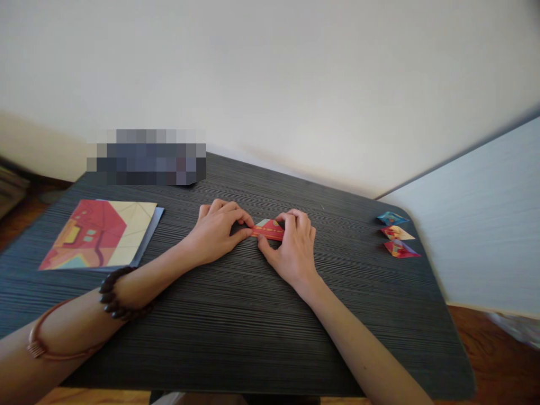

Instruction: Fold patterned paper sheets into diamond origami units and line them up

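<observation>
A small folded piece of red patterned paper (268,229) lies at the middle of the dark table, between my hands. My left hand (219,229) pinches its left end between thumb and fingertips. At the other end, my right hand (295,244) grips the paper with its thumb at the near edge and its fingers curled over the right side. Part of the paper is hidden under the right fingers. Dark beads circle my left wrist, with a copper-coloured bangle farther up the arm.
A stack of printed paper sheets (139,230) rests on the left of the table (236,337). Toward the right edge sit three folded paper pieces: blue (392,218), orange-yellow (397,233) and red-purple (400,248). A pixelated object (147,160) stands at the back left, before the wall.
</observation>
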The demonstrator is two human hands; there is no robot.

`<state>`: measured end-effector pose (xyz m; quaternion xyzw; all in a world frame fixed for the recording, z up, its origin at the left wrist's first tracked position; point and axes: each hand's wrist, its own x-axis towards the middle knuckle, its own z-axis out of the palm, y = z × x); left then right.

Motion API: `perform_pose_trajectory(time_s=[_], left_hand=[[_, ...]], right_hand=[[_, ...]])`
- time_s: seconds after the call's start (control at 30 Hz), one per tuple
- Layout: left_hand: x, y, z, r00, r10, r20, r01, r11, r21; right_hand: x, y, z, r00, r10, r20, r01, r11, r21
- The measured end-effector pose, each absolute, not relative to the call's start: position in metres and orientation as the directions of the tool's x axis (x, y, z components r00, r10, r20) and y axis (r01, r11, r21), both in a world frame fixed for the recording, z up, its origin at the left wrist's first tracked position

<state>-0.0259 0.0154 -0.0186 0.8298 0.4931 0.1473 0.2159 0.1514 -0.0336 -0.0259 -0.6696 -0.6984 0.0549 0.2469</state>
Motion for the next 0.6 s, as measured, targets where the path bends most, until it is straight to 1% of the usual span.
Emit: perform_pose_trajectory(time_s=[0.13, 0.43, 0.6], left_hand=[[-0.026, 0.015, -0.018, 0.474, 0.88, 0.03, 0.747, -0.42, 0.515], [-0.027, 0.017, -0.02, 0.477, 0.879, 0.017, 0.755, -0.42, 0.504], [-0.027, 0.018, -0.019, 0.479, 0.878, 0.018, 0.752, -0.42, 0.508]], right_hand=[[0.156, -0.034, -0.026, 0.052, 0.97, 0.238, 0.898, 0.059, -0.436], [0.178, -0.042, -0.027, 0.083, 0.974, 0.212, 0.878, 0.029, -0.477], [0.187, -0.042, -0.027, 0.091, 0.981, 0.171, 0.854, 0.012, -0.519]])
